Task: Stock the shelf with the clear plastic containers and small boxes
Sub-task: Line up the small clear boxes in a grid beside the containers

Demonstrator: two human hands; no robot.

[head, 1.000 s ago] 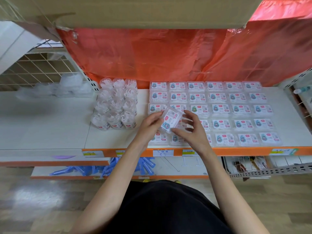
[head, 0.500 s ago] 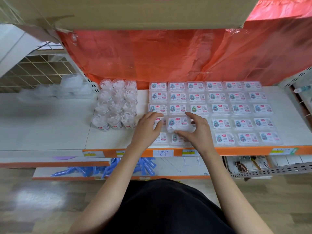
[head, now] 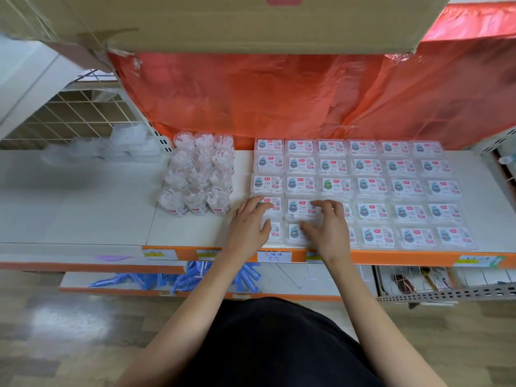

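Two hands: left hand (head: 250, 223), fingers (head: 258, 203) straight, presses small flat clear blue-labelled plastic boxes (head: 371, 185); right hand (head: 326, 227) pinches one box (head: 298, 206). Round clear plastic tubs (head: 196, 177) at ten o'clock.

White shelf (head: 69, 205) with an orange front edge (head: 405, 258) — wood-look floor (head: 446, 344) below.
Beyond the fingers (head: 329, 208) a red-orange plastic sheet (head: 307, 93) hangs as backdrop, a cardboard box (head: 251, 20) jutting out above it. Well left of them a white wire grid panel (head: 69, 113) stands behind the shelf. Nearer than the fingers, under the edge, sits a lower shelf (head: 293, 277) — a pale glare (head: 67, 322) lies on the floor near its left end.
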